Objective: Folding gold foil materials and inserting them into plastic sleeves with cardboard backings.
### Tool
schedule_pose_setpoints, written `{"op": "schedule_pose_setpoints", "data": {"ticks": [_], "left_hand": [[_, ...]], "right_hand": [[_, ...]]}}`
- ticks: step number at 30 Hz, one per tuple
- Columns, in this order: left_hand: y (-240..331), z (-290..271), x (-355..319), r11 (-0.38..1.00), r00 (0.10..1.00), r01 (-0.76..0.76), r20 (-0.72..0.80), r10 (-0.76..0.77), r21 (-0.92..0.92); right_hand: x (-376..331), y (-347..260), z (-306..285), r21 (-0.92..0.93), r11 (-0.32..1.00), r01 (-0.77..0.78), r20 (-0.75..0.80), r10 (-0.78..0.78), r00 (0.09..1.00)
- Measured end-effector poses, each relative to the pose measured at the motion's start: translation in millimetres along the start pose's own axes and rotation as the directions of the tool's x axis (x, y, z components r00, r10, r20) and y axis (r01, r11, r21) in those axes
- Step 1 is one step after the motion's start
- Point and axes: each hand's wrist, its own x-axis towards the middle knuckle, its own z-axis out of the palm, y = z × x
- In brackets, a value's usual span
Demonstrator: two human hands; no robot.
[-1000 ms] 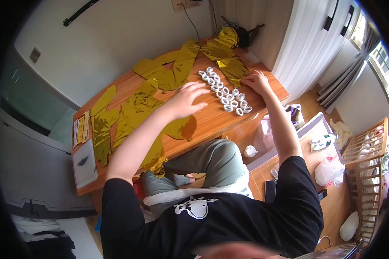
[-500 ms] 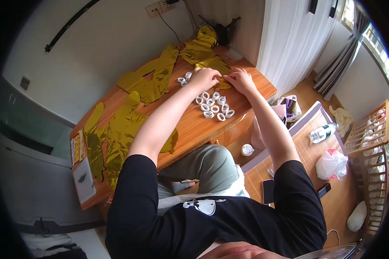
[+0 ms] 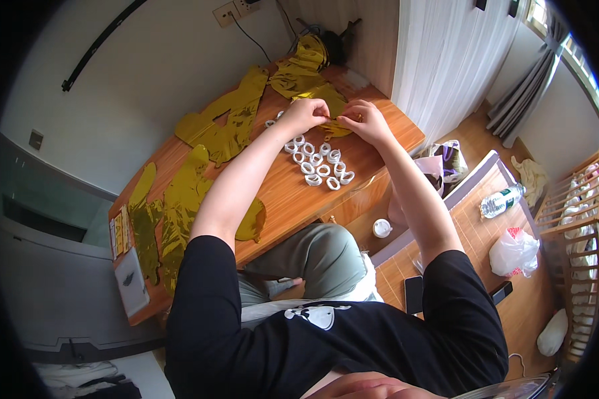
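Toward the far end of the wooden table (image 3: 279,203), both my hands pinch the near edge of a flat, uninflated gold foil balloon (image 3: 306,78). My left hand (image 3: 306,115) has its thumb and fingertips together on the foil. Close beside it, my right hand (image 3: 365,122) pinches the same edge with bent fingers; a narrow strip of gold shows below the fingertips. Just nearer than my hands lies a loose group of white rings (image 3: 313,179), like small rolls of ribbon, a few partly behind my left wrist.
More flat gold foil balloons (image 3: 183,213) spread over the table's left side, by a white box (image 3: 132,280). A black cord runs up to a wall socket (image 3: 226,14). On the right are a plastic bottle (image 3: 502,201), a white bag (image 3: 514,251), a phone (image 3: 413,294) and a wooden crib (image 3: 569,209).
My view has shifted slightly, so the table and the rings sit a little further left. Both hands stay on the foil edge, with the fingers slightly repositioned.
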Motion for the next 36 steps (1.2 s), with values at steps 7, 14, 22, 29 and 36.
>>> {"op": "schedule_pose_setpoints", "data": {"ticks": [7, 14, 22, 29, 36], "left_hand": [[-11.5, 3.3, 7.9, 0.995, 0.991, -0.024, -0.13, 0.012, -0.093], [-6.8, 4.3, 8.8, 0.999, 0.994, 0.0, -0.11, -0.004, -0.037], [-7.7, 0.6, 1.6, 0.995, 0.993, -0.059, -0.108, 0.05, -0.085], [-20.6, -7.2, -1.2, 0.992, 0.993, -0.05, -0.116, 0.037, -0.111], [-11.6, 3.4, 6.6, 0.998, 0.991, -0.037, -0.131, 0.03, -0.051]], "right_hand": [[-1.0, -2.7, -1.5, 0.133, 0.991, -0.003, -0.041, 0.009, 0.999], [-0.6, -1.1, -5.1, 0.079, 0.991, 0.111, -0.042, -0.108, 0.993], [0.6, -1.9, 1.4, -0.027, 0.998, 0.048, -0.011, -0.048, 0.999], [4.6, -19.1, -1.4, 0.089, 0.984, -0.158, 0.084, 0.15, 0.985], [1.9, -5.1, -6.0, 0.102, 0.973, -0.207, 0.089, 0.198, 0.976]]}}
